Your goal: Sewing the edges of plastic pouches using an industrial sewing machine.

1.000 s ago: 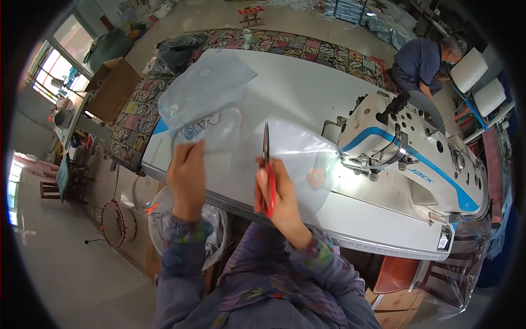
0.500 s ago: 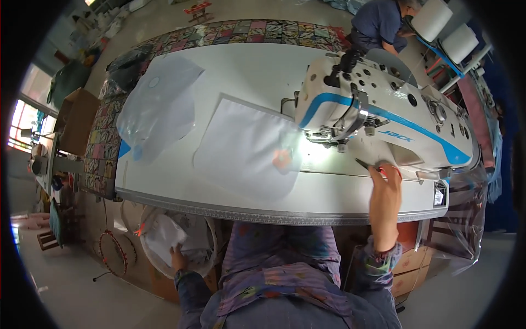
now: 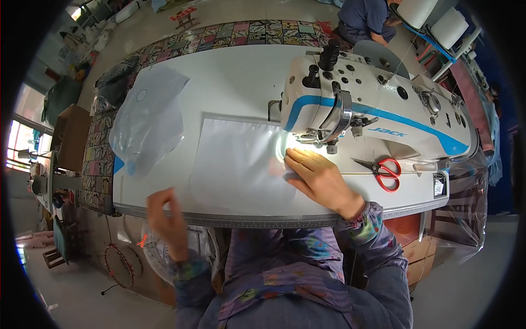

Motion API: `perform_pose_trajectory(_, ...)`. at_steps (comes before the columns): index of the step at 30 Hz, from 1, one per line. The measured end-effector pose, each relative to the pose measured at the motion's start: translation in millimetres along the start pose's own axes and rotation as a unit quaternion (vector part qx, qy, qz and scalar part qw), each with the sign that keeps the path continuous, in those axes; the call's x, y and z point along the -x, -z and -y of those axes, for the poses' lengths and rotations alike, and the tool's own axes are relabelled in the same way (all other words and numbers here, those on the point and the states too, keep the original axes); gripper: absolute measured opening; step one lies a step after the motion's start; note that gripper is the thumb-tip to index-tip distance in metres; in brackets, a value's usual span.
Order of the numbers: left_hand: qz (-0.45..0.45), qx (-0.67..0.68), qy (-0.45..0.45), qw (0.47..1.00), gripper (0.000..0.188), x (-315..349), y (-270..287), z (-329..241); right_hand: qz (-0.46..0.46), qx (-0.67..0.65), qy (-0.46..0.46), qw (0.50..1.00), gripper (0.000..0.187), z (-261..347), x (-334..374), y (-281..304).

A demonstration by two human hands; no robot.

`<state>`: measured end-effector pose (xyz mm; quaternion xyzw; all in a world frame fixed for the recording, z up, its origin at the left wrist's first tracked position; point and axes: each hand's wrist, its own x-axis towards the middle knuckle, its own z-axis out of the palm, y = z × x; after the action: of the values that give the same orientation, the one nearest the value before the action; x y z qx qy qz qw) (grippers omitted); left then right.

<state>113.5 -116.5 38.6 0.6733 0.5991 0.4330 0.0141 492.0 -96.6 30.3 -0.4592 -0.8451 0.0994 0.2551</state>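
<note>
A white translucent sheet (image 3: 235, 164) lies on the sewing table, its right edge close to the lit needle area of the sewing machine (image 3: 339, 104). My right hand (image 3: 323, 181) lies flat on that right edge, fingers stretched toward the presser foot. Red-handled scissors (image 3: 388, 174) rest on the table to the right of this hand, blades slightly apart. My left hand (image 3: 166, 219) hovers over the table's front edge, left of the sheet; motion smears its fingers, and nothing can be made out in them.
Another clear plastic piece (image 3: 150, 118) lies at the table's left. A basket with white material (image 3: 203, 249) stands below the front edge. Thread cones (image 3: 448, 28) rise at the far right. A person (image 3: 364, 22) crouches beyond the machine.
My right hand has let go of the scissors and moved left onto the sheet. My left hand has come up out of the basket. The sheet now lies flatter.
</note>
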Motion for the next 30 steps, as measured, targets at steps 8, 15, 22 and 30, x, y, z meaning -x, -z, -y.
perform_pose_trajectory(8,0.332,0.111,-0.162,0.923,0.036,-31,-90,-45,0.003,-0.003,-0.023,1.000,0.048,-8,1,0)
perform_pose_trajectory(15,0.374,0.087,-0.210,0.899,0.046,-55,-106,-39,0.002,-0.003,-0.035,0.999,0.049,-8,2,0)
perform_pose_trajectory(22,0.384,0.068,-0.249,0.886,0.040,-71,-127,-35,-0.009,0.001,-0.037,0.999,0.051,-7,2,-1)
perform_pose_trajectory(30,0.364,0.022,-0.244,0.899,0.042,-75,-136,-40,-0.006,-0.003,-0.042,0.999,0.055,-3,0,-4)
